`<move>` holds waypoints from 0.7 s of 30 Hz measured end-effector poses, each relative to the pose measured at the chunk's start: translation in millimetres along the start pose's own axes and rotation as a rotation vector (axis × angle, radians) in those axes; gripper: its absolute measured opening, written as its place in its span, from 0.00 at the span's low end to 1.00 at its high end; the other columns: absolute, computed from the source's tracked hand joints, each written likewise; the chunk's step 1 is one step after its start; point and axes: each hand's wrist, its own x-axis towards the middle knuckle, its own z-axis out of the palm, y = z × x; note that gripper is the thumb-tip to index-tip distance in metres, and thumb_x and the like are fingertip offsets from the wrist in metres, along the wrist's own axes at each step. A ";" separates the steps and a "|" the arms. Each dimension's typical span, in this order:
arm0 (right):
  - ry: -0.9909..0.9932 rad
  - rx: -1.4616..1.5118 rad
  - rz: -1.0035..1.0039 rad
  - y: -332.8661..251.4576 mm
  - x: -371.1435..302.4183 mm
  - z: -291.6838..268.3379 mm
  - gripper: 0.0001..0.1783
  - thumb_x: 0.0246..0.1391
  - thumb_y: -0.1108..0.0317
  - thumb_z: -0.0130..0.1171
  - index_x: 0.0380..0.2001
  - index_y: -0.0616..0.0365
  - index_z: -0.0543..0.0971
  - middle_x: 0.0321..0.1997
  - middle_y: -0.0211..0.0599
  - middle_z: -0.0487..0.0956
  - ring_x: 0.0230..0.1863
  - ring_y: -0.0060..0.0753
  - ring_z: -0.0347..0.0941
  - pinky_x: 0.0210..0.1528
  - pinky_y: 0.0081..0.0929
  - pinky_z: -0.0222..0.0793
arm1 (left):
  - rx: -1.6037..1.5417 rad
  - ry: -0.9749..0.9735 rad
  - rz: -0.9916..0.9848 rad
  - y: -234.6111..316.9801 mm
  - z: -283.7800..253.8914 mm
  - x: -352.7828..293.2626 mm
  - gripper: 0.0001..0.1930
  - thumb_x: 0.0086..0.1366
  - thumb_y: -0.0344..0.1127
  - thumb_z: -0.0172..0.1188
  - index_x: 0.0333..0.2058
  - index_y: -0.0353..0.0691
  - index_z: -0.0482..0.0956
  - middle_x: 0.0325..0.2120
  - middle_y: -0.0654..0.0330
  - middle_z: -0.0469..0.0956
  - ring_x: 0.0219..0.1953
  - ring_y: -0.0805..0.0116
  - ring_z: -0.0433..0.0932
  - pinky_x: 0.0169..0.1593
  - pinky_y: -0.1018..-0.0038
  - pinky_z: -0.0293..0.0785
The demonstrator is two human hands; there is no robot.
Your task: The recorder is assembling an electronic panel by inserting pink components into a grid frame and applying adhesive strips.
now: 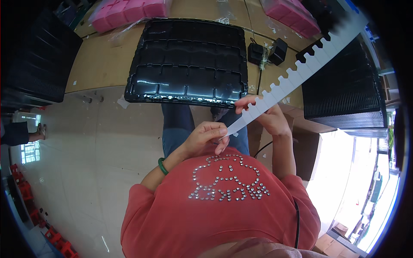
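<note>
A long white strip (297, 76) with a row of notches along one edge slants from my lap up to the far right. Its near end is pinched between the thumb and fingers of my left hand (206, 136), which has a green bangle at the wrist. Farther along, my right hand (271, 118) grips the strip from beneath; part of that hand is hidden behind it, and some fingertips show past the notched edge. Just beyond my hands, a black plastic tray (189, 58) with moulded compartments lies on the cardboard-covered table (97, 71).
Pink block-shaped bundles (129, 15) sit at the far left, with another pink bundle (292, 17) at the far right. Black power adapters (277, 51) with cords lie right of the tray. Stacks of black trays (344, 88) flank both sides. Another person's foot (41, 132) shows at left.
</note>
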 end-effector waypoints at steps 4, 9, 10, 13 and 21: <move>-0.189 0.070 -0.076 21.3 23.9 -4.4 0.08 0.55 0.71 0.64 0.36 0.62 0.80 0.36 0.34 0.77 0.37 0.26 0.73 0.41 0.21 0.68 | -0.043 -0.031 0.034 5.6 -1.7 -2.1 0.16 0.75 0.37 0.47 0.29 0.35 0.74 0.20 0.59 0.75 0.20 0.74 0.72 0.33 0.77 0.70; -0.023 -0.013 -0.007 7.3 36.4 -10.1 0.09 0.55 0.67 0.65 0.33 0.60 0.78 0.32 0.30 0.75 0.32 0.20 0.70 0.35 0.17 0.65 | 0.094 0.097 0.194 10.0 -4.7 -15.2 0.15 0.75 0.37 0.49 0.30 0.35 0.75 0.21 0.60 0.75 0.21 0.75 0.75 0.32 0.78 0.72; 0.041 -0.123 0.017 -0.1 45.7 -13.0 0.08 0.56 0.66 0.64 0.32 0.60 0.79 0.31 0.27 0.75 0.30 0.17 0.68 0.32 0.16 0.63 | 0.151 0.120 0.224 12.2 -4.2 -18.2 0.15 0.75 0.38 0.50 0.31 0.34 0.76 0.20 0.62 0.75 0.21 0.77 0.76 0.31 0.79 0.73; 0.049 -0.334 0.036 -16.2 89.3 -24.7 0.09 0.57 0.63 0.65 0.34 0.56 0.82 0.29 0.20 0.77 0.31 0.10 0.68 0.33 0.12 0.61 | 0.251 0.089 0.262 18.7 -2.3 -26.0 0.15 0.74 0.37 0.51 0.31 0.33 0.77 0.21 0.61 0.76 0.22 0.76 0.76 0.31 0.79 0.73; -0.145 -0.866 -0.343 -23.4 288.1 34.6 0.17 0.58 0.57 0.63 0.38 0.62 0.85 0.32 0.33 0.83 0.34 0.21 0.75 0.41 0.24 0.71 | 0.261 0.114 0.307 27.3 -8.2 -34.7 0.14 0.74 0.36 0.52 0.32 0.31 0.78 0.26 0.60 0.78 0.24 0.75 0.79 0.33 0.79 0.74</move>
